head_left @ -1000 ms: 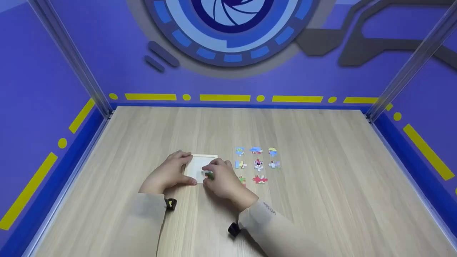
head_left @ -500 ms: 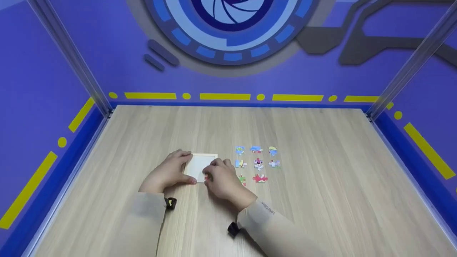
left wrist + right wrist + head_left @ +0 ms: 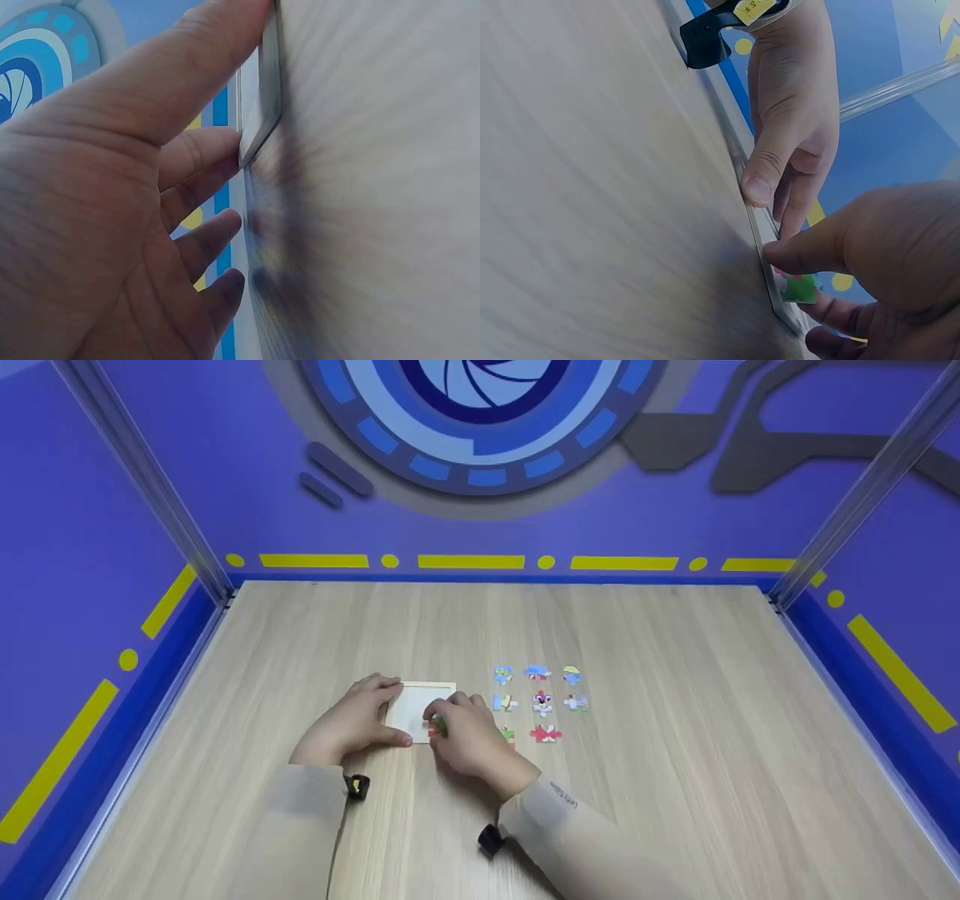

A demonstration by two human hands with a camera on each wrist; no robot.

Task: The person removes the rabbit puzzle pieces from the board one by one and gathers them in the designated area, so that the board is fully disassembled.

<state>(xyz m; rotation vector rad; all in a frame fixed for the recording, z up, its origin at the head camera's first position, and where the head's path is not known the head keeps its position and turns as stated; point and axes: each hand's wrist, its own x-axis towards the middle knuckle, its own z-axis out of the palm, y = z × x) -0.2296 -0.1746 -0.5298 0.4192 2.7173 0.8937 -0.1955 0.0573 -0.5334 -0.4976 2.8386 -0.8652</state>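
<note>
A small square puzzle tray (image 3: 409, 709) with a white floor and pale wooden rim lies on the table. My left hand (image 3: 351, 726) holds its left side, thumb at the near edge and fingers at the far corner; the left wrist view shows the thumb (image 3: 172, 67) along the rim. Over the tray's near right corner, my right hand (image 3: 471, 739) pinches a green and red jigsaw piece (image 3: 801, 289) between thumb and fingers. In the right wrist view that piece stands tilted close over the tray, partly covered by the thumb.
Right of the tray, several jigsaw pieces lie in rows, among them a face piece (image 3: 542, 703), a red piece (image 3: 546, 734) and a blue one (image 3: 502, 674). A green piece (image 3: 509, 735) is partly behind my right hand. Blue panels (image 3: 480, 532) enclose the wooden table (image 3: 675, 720).
The jigsaw piece tilts in my right fingers, showing more of its green and red face now than half a second ago. My left hand stays on the tray.
</note>
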